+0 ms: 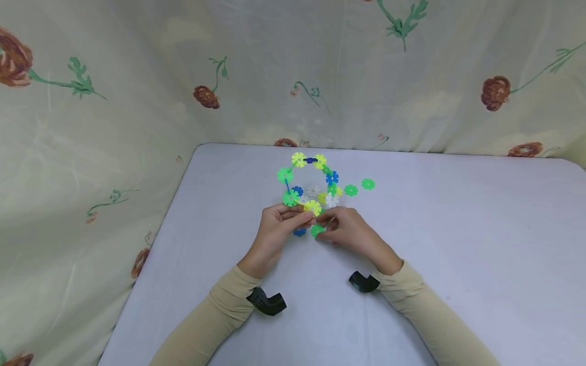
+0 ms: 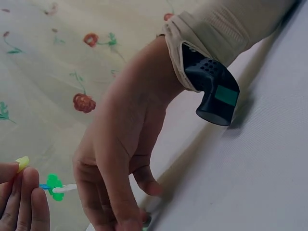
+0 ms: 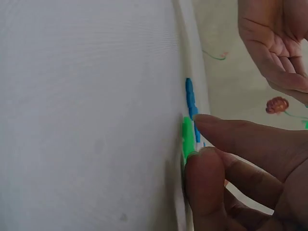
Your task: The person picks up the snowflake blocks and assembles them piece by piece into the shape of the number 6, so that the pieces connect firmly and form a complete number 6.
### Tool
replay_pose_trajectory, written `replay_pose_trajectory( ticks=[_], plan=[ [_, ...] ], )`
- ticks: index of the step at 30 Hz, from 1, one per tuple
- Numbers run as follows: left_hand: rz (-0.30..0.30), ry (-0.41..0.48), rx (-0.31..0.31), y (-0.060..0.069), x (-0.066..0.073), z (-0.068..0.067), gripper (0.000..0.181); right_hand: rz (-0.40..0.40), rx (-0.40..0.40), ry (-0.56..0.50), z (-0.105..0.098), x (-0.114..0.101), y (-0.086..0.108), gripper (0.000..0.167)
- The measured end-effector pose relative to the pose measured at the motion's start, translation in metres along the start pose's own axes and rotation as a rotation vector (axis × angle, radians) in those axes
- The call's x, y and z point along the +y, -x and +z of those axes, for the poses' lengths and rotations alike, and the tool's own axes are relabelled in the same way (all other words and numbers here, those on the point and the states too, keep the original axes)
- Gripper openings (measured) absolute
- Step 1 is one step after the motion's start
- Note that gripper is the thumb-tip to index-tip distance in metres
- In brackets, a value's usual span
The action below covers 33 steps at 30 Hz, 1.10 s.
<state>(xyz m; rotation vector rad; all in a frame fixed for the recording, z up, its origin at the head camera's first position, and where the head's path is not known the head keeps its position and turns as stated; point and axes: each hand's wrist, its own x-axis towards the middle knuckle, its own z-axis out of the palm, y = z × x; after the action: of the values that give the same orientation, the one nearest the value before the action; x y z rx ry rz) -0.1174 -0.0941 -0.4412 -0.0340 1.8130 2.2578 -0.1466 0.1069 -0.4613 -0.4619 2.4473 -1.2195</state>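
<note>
A ring of linked notched plastic discs [image 1: 285, 175] in green, yellow, blue and white stands in front of me in the head view. My left hand [image 1: 279, 226] pinches a yellow disc [image 1: 313, 207] at its near end between thumb and fingers. Beside it, my right hand [image 1: 352, 231] is low over the table, thumb and index finger at opposite edges of a loose green disc [image 1: 317, 232]. In the right wrist view that green disc [image 3: 187, 137] sits at the fingertips, close to the tabletop. A blue disc [image 1: 299, 232] lies just left of it.
Two green discs [image 1: 351, 190] lie right of the ring. Some white discs [image 1: 313, 191] lie on the white-covered table [image 1: 458, 244] among the links, partly hidden. Flowered cloth [image 1: 256, 76] hangs behind and left of the table. Black wrist devices [image 1: 267, 302] stick out from both sleeves.
</note>
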Motion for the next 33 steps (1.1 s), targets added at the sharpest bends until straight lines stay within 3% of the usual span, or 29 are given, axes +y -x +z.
replay_pose_trajectory(
  ticks=[21, 33],
  plan=[
    [-0.016, -0.003, 0.017, -0.001, -0.002, 0.001, 0.019, 0.033, -0.018, 0.038, 0.001, 0.001, 0.003, 0.019],
    [0.001, -0.001, 0.019, -0.002, -0.001, 0.000, 0.018, -0.027, -0.079, -0.114, -0.030, 0.005, 0.011, 0.017]
  ],
)
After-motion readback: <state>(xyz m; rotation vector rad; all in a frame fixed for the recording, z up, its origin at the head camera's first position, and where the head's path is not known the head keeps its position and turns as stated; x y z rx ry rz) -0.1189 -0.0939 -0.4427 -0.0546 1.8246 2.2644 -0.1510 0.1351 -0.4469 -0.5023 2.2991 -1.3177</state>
